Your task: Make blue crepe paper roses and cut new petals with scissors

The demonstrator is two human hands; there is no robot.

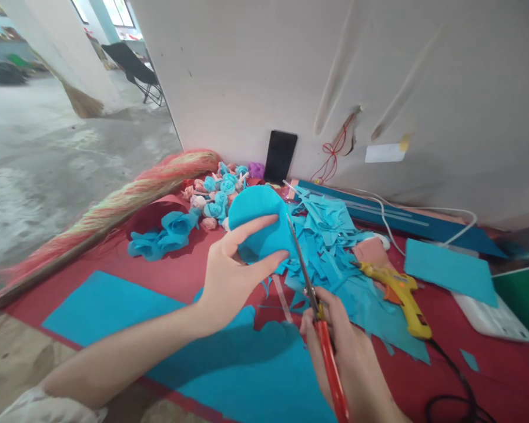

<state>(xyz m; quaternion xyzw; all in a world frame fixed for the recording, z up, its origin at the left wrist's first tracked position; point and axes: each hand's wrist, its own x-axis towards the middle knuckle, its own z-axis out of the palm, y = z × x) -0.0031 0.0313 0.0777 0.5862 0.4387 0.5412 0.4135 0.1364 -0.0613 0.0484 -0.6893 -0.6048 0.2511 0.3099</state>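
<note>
My left hand (233, 276) holds up a rounded piece of blue paper (260, 205), thumb and a finger against its near face. In my right hand (348, 358) is a pair of scissors (307, 282) with red handles, the blades pointing up along the paper's right edge. Whether the blades touch the paper, I cannot tell. Below my hands lies a large blue sheet (255, 370) with a scalloped cut edge. Behind the scissors spreads a heap of blue paper scraps (326, 235).
A yellow glue gun (401, 296) with a black cord lies at right, near a blue pad (449, 267). Small paper roses (220, 194) and larger blue petals (167, 235) sit at left, beside a broom (114, 200). A phone (281, 155) leans on the wall.
</note>
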